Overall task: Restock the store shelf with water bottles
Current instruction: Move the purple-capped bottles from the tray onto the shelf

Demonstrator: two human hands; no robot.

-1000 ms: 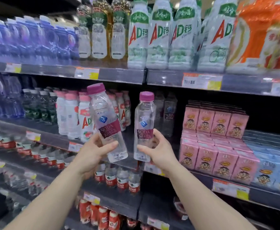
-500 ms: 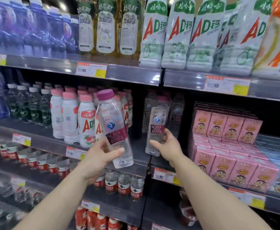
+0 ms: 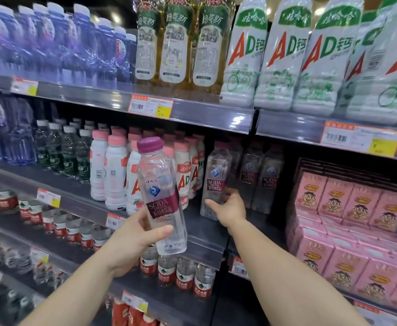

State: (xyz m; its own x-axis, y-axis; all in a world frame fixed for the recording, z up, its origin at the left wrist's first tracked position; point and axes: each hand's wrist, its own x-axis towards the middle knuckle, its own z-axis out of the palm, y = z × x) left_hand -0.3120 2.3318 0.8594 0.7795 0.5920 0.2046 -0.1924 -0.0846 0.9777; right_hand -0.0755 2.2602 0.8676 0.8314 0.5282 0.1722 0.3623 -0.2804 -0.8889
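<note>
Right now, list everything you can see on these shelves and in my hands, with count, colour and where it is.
Soda water bottle in left hand: one, clear, purple cap, tilted, in front of the middle shelf.
Soda water bottle in right hand: one, clear, maroon label, at the middle shelf's front edge.
Shelved soda bottles: at least two, clear, behind it.
Pink-capped bottles: many, white, middle shelf.
Green-labelled bottles: several, clear, further left.
Blue bottles: many, top left.
Amber bottles: three, top centre.
Big AD bottles: at least four, white, top right.
Pink cartons: many, stacked right.
Red-labelled bottles: many, lower shelf.
Left hand: grips its bottle.
Right hand: holds its bottle.
</note>
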